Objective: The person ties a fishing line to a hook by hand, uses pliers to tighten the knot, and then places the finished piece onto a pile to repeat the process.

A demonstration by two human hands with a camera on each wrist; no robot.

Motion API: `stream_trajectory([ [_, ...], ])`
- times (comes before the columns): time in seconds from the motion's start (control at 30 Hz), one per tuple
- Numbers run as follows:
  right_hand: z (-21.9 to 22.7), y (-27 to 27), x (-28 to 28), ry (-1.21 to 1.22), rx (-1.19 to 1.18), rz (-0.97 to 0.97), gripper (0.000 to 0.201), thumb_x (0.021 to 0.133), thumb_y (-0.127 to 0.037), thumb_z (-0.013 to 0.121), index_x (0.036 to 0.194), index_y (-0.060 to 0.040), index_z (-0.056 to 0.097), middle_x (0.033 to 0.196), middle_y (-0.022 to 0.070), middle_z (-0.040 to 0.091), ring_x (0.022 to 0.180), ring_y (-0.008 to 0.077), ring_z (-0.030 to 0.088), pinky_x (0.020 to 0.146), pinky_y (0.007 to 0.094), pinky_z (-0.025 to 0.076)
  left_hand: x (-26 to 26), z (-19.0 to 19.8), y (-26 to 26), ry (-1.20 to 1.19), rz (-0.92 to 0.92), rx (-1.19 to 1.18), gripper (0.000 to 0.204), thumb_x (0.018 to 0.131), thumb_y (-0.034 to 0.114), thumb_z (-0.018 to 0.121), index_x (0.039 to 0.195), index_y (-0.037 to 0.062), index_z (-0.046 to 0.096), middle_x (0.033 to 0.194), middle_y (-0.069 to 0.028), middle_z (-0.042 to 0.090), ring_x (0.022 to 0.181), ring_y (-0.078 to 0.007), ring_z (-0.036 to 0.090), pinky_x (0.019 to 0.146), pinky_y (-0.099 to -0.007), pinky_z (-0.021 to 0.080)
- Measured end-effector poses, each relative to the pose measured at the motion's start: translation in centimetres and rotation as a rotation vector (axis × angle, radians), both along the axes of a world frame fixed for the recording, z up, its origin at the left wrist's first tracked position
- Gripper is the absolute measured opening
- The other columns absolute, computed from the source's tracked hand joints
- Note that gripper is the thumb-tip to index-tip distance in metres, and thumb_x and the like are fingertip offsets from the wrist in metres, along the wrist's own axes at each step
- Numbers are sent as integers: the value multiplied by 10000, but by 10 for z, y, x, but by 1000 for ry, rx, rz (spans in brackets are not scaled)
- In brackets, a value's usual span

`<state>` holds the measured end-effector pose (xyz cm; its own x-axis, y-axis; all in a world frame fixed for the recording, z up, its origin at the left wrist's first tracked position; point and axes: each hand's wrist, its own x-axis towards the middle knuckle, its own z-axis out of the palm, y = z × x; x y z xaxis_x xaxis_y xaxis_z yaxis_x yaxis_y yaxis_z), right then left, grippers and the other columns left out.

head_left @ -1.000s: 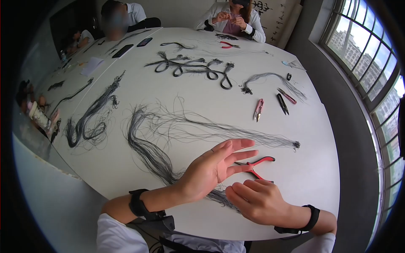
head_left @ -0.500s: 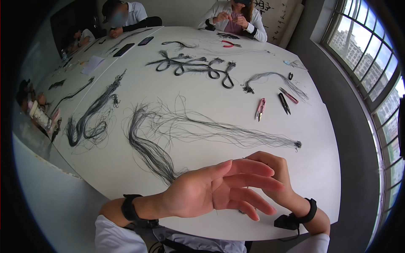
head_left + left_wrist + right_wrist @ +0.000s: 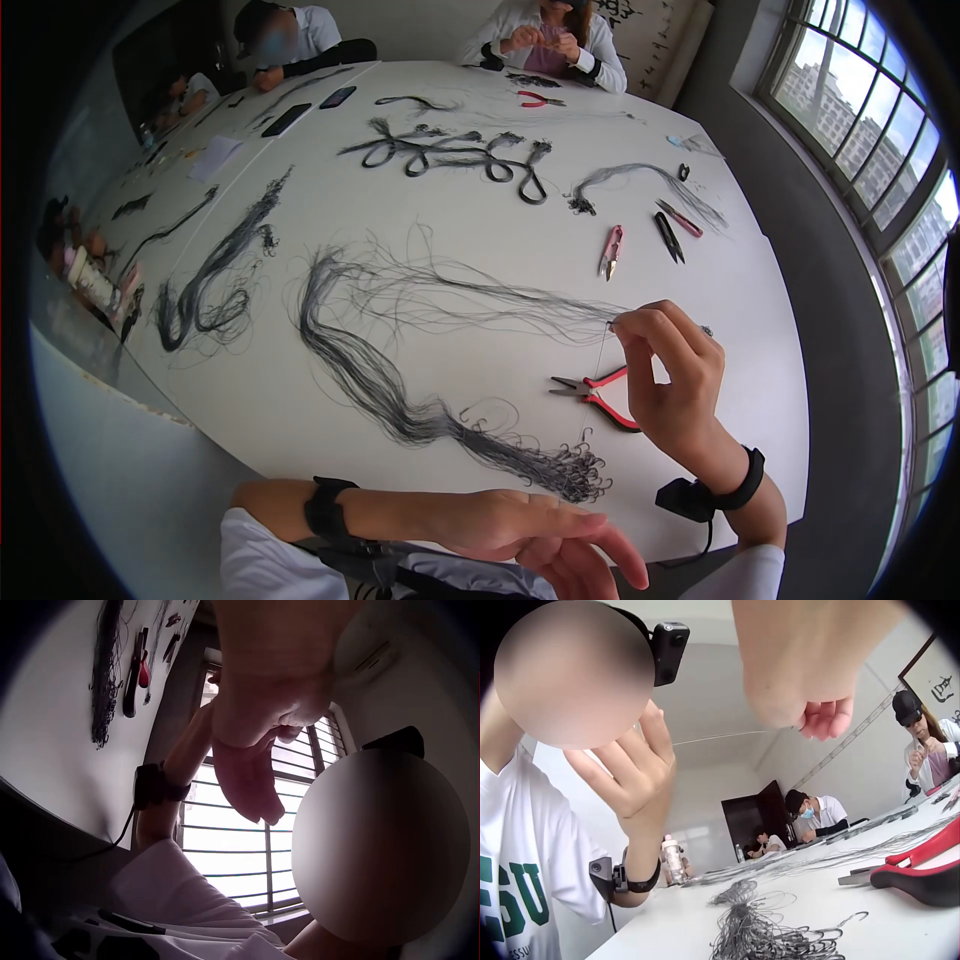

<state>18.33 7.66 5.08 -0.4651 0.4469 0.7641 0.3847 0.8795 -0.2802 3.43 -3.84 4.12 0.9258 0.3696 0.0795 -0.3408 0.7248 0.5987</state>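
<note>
My right hand (image 3: 675,365) pinches the thin line (image 3: 720,738), fingertips closed; my left hand (image 3: 510,522) is loosely open. I would draw gently, clear of the hooked bundle (image 3: 560,468) on the table (image 3: 240,400) (hooks catch easily).

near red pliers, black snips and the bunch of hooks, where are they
Near red pliers (image 3: 588,390), head view: at the pivot
Black snips (image 3: 664,227), head view: handle end
Bunch of hooks (image 3: 578,474), head view: among the hooked ends

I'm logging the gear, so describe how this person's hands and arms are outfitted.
The left hand and right hand wear no gloves; each has a black wrist strap, a small dark box and a thin cable. The white sleeves end near the elbows.
</note>
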Motion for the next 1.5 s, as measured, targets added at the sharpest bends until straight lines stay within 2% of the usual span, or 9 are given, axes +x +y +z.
stream_trajectory([
  [0.17, 18, -7, 3, 10, 318, -18, 243, 555, 96, 618, 760, -30, 583, 641, 41, 540, 499, 156, 505, 415, 250, 373, 3, -43, 3, -17, -222, -82, 644, 982, 474, 212, 1138, -91, 478, 980, -246, 637, 857, -321, 656, 721, -379, 541],
  [0.27, 24, -13, 7, 2, 414, -22, 256, 497, 35, 631, 744, -27, 601, 641, 38, 549, 491, 140, 503, 401, 238, 365, -3, -20, 9, 354, -129, -15, 498, 1006, 383, 240, 1100, -38, 489, 936, -201, 643, 859, -273, 649, 748, -355, 520],
  [0.43, 33, -21, 10, -17, 479, -7, 259, 475, -2, 631, 732, -27, 608, 637, 32, 547, 477, 130, 488, 390, 229, 357, -4, -39, 17, 345, -71, -51, 464, 984, 434, 304, 1152, 20, 432, 1089, -145, 549, 795, -177, 632, 527, -277, 542],
  [0.63, 32, -17, 12, -9, 489, -4, 260, 477, 8, 624, 734, -30, 609, 638, 31, 546, 476, 135, 487, 387, 235, 345, -6, -42, 20, 361, 19, 17, 384, 992, 353, 328, 1178, 37, 441, 1025, -112, 569, 811, -170, 624, 594, -291, 540],
  [0.73, 29, -6, 11, -5, 462, -9, 255, 491, 26, 614, 738, -31, 603, 637, 34, 549, 477, 137, 488, 387, 236, 334, -6, -44, 20, 262, -139, 113, 386, 1004, 357, 300, 1195, 51, 438, 1173, -160, 533, 1003, -232, 588, 825, -369, 506],
  [0.9, 24, -2, 10, -12, 349, 8, 239, 528, 83, 601, 739, -29, 582, 631, 41, 552, 484, 141, 496, 403, 241, 343, -3, -35, 5, 58, -60, 376, 388, 1014, 269, 279, 1187, 8, 508, 1078, -64, 576, 1100, -141, 491, 998, -276, 317],
  [1.37, 19, 8, 11, -42, 210, 17, 198, 630, 116, 619, 752, -33, 574, 639, 47, 553, 511, 175, 522, 426, 260, 378, -2, -10, -12, 19, -3, 254, 273, 1018, 206, 279, 1064, 9, 462, 917, -121, 616, 955, -181, 581, 879, -323, 421],
  [1.43, 3, 10, 9, -109, 93, 20, 165, 665, 81, 620, 738, -61, 576, 631, 26, 540, 514, 175, 516, 423, 286, 375, -2, 3, -23, 104, 277, 326, 525, 1013, 383, 184, 1000, -23, 517, 811, -134, 641, 749, -176, 630, 706, -266, 496],
  [1.5, -10, 6, 8, -202, 15, 93, 162, 666, 68, 616, 748, -66, 577, 639, 20, 536, 517, 176, 507, 432, 302, 383, -19, 11, -6, -66, 140, 351, 367, 1016, 345, 235, 1132, 51, 422, 1206, -120, 506, 1157, -167, 465, 1029, -317, 313],
])
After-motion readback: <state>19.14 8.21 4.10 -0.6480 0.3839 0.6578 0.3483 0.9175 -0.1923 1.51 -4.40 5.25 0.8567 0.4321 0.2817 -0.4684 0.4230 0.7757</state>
